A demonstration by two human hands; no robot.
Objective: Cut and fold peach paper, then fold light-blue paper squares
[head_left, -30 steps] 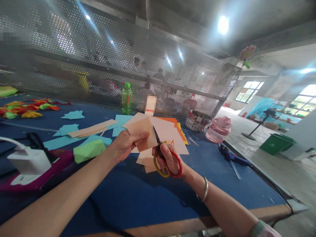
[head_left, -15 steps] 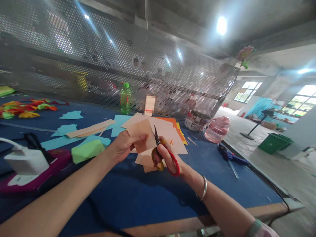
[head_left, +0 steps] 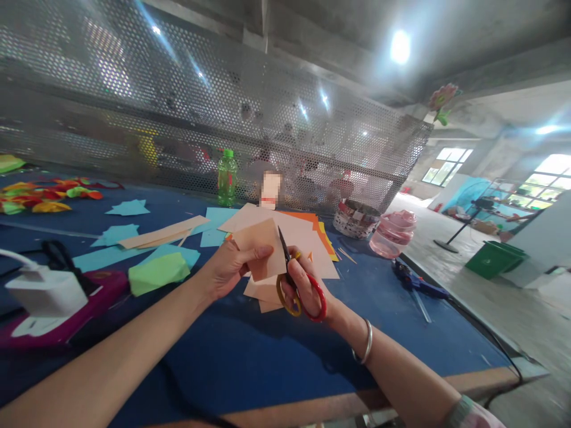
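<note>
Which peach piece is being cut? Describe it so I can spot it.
On the blue table, find the stack of peach and orange sheets. The piece is the small peach one held above it in the left hand, with the red-and-yellow scissors in the right hand at its right edge. Alone among the sheets, it is lifted, not lying flat.

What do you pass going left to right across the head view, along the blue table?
white charger block → light green folded paper → left hand → peach paper piece it holds → red-and-yellow-handled scissors in the right hand → round woven basket → pink plastic jar → green plastic bin
</note>
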